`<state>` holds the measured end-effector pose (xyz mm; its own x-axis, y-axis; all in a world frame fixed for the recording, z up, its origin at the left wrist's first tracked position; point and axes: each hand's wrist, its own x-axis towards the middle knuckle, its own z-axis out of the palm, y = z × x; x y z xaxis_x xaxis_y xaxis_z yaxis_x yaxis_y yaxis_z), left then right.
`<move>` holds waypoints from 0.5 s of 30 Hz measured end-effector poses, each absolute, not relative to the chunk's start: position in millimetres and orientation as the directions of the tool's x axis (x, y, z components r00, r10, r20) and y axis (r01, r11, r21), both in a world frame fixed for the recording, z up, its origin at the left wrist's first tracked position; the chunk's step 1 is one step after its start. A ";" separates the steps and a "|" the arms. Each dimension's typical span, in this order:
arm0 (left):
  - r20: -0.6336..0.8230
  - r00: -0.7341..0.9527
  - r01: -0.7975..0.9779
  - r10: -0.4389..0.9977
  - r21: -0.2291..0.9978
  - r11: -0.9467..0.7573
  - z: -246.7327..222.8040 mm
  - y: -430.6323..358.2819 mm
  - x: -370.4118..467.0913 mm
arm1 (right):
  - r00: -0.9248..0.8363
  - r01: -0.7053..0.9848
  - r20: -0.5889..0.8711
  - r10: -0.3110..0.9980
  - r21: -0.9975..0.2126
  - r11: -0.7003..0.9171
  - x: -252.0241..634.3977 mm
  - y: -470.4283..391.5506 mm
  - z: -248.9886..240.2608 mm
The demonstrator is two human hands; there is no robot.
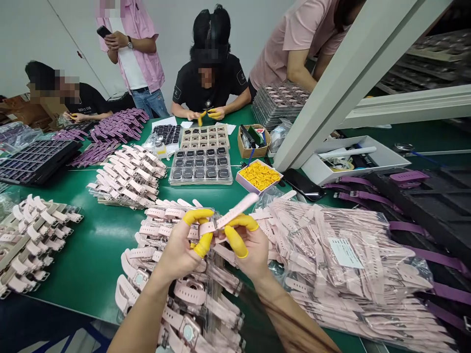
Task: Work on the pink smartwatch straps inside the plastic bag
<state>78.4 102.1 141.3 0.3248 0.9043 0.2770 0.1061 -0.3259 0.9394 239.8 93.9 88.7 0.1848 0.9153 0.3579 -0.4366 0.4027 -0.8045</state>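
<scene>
Between my two hands is a pale pink watch strap (235,212), its free end slanting up to the right. Yellow finger cots cover the thumb and a finger of my left hand (186,245), which pinches the strap's left part near the buckle. My right hand (247,241), also in yellow cots, grips it from the right; its fingertips are partly hidden. Under and in front of my hands lie trays of pink-strapped watches (189,289). Right of my right hand is a heap of pink straps in clear plastic bags (316,245).
Beyond my hands stand a box of yellow finger cots (259,175) and a tray of dark square watch faces (200,166). Stacked pink watches (128,174) lie left, purple straps (427,230) right. A white frame post (331,73) rises at right. Co-workers (209,73) are across the green table (91,235).
</scene>
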 end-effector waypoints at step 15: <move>0.154 0.135 -0.388 0.979 0.917 -0.091 137.9 103.0 81.9 | -0.155 -0.594 0.258 0.954 -0.796 0.119 223.3 100.9 63.0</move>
<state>81.9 103.0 137.9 0.1347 0.9789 0.1536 -0.3875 -0.0906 0.9174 223.3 100.9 63.0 -0.1550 0.9537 0.2578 -0.5941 0.1185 -0.7956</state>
